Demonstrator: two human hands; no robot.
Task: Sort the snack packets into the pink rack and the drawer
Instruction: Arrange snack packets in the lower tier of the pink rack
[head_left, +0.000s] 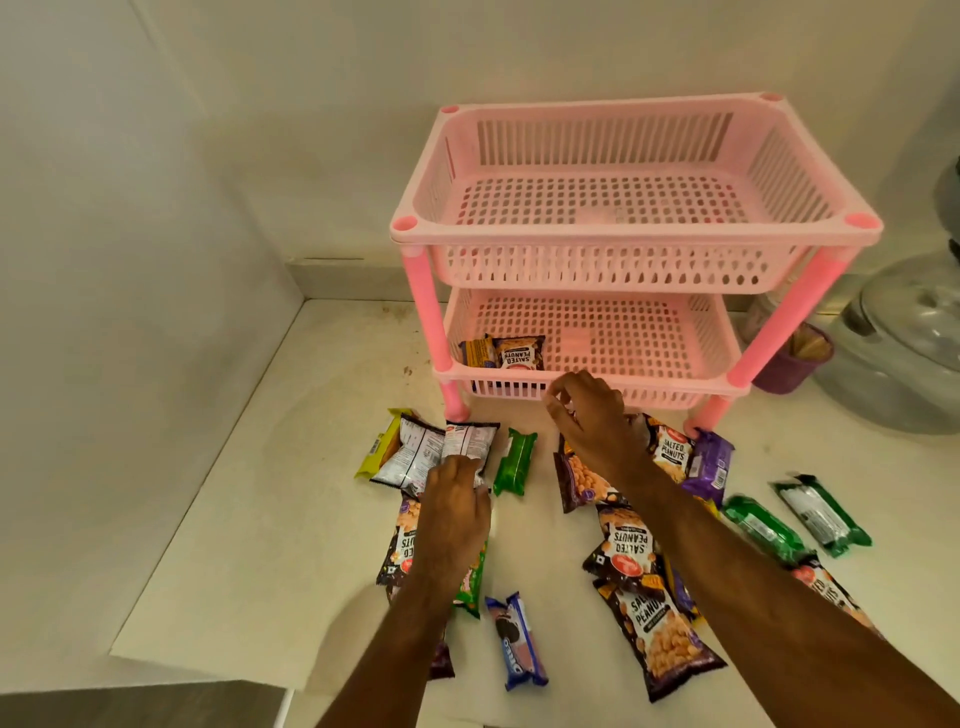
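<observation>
Barely begun: two packets in pink rack, many on worktop; left hand fingers gripping white packet, right hand fingers loosely curled, empty.

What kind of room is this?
Probably a kitchen corner: a white countertop against the wall, a big steel pot with a lid, and a pink rack for snack packets.

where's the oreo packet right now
In the head view, the blue Oreo biscuit packet lies flat on the white counter near the bottom centre, between the two forearms, just left of a brown salted peanuts packet.
</observation>
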